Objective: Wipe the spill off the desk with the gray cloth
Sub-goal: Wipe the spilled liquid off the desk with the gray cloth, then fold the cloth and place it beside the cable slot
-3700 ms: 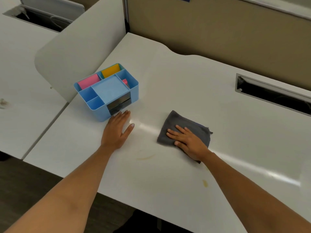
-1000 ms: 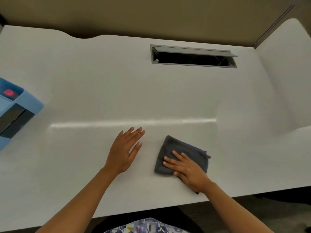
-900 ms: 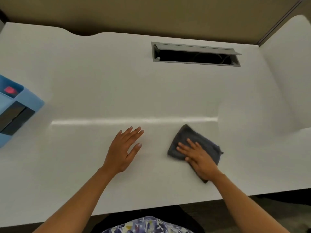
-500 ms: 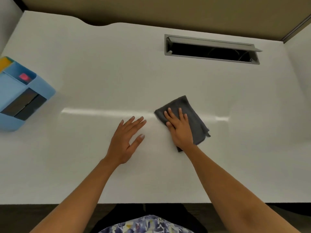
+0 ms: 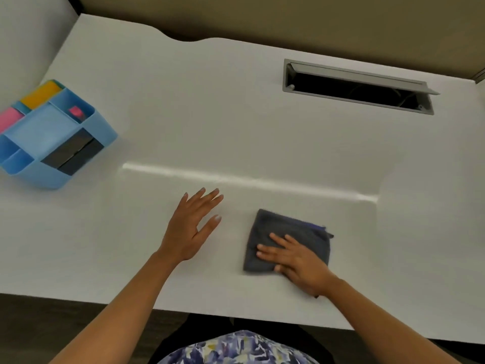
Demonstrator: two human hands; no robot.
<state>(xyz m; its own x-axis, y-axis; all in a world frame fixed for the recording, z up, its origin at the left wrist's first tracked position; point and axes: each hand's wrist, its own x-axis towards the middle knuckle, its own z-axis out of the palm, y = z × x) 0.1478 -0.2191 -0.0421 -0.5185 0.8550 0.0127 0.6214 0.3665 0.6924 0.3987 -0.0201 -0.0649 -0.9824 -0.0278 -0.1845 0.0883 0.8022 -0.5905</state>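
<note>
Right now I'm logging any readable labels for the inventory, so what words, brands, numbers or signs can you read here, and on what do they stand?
None: no readable text shows anywhere in the head view.
Blue organizer: coloured pads and dark drawer fronts, no lettering visible.
Gray cloth: a small purple edge at its corner, too small to tell if it is a tag with print.
Cable slot: plain metal, no markings visible.

No readable text, no labels, no brand marks, no numbers, no signs on anything in view
</note>
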